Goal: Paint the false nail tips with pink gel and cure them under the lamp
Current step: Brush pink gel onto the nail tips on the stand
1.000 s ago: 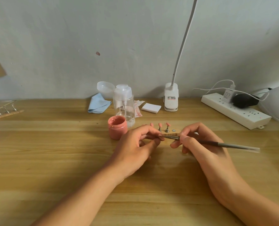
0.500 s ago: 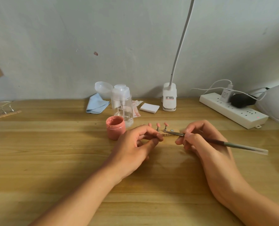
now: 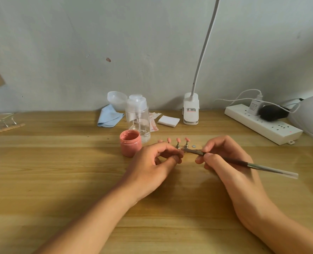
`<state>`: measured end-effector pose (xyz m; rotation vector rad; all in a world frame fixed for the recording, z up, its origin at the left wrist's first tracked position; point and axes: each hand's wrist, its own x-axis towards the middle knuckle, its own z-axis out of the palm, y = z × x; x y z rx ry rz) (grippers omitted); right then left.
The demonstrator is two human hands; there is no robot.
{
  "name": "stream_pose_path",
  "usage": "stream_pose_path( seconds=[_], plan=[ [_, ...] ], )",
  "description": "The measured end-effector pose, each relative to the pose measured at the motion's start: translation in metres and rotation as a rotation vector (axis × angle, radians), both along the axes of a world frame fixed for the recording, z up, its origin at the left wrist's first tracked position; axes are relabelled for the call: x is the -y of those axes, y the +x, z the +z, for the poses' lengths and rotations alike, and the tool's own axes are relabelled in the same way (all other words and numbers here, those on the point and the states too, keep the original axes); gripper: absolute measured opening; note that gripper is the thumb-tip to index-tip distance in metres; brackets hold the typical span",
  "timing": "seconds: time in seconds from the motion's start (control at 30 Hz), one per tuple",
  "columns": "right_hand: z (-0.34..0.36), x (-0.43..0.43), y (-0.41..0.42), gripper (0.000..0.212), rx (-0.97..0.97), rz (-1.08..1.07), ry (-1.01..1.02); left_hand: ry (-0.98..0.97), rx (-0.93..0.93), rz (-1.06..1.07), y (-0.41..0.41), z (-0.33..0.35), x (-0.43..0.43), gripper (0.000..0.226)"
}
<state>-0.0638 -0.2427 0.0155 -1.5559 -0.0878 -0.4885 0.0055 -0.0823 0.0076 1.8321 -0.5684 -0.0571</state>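
One open jar of pink gel stands on the wooden table, lidless, pink to the rim and smeared round the mouth. Just to its right, three pink nail tips show on small metal stands in a row on a wooden holder strip. Beyond the third stand, one bare metal disc sits on the strip. A further pinkish bit at the left hand's knuckles is too hidden to call.

The left hand has its fingers curled, thumb and forefinger pinching the strip's left end. The right hand grips one brush pen-fashion, fingers clamped near the ferrule. The bristle end lies low against the strip, by the base of the rightmost stand, and the clear handle end trails off to the right.

Behind the jar, almost touching it, is one clear pump bottle with its flip cap thrown back and a little clear liquid at the bottom. One blue cloth lies to its left and one white pad to its right. The lamp's white clip base stands by the wall, its neck rising out of view. One white power strip at the right carries two plugs, one white and one black. At the far left lies a second holder strip with clear stands.
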Motion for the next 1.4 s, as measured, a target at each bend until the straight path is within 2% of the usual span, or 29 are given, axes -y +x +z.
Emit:
stream_pose_path(
  seconds=[0.47,0.63,0.93,1.1,1.4],
  plan=[
    [0.0012,-0.0016,0.0006,0.014,-0.003,-0.035,-0.058,0.046,-0.001,0.046,0.0018,-0.0013,0.0009,0.021],
    [0.0016,-0.0029,-0.0002,0.006,0.005,-0.043,-0.048,0.043,0.001,0.050,0.0020,-0.0026,0.0003,0.020],
    [-0.0005,-0.0016,0.0005,0.011,0.004,-0.056,-0.077,0.037,0.003,0.042,0.0029,-0.0025,0.0007,0.021],
    [-0.0019,0.0008,0.0005,0.022,-0.012,-0.039,-0.017,0.030,-0.007,0.024,0.0016,-0.0022,0.0010,0.025],
    [-0.0025,0.0014,0.0002,0.022,0.009,-0.024,-0.001,0.024,-0.023,-0.002,0.0007,-0.0003,-0.0006,0.022]
  ],
)
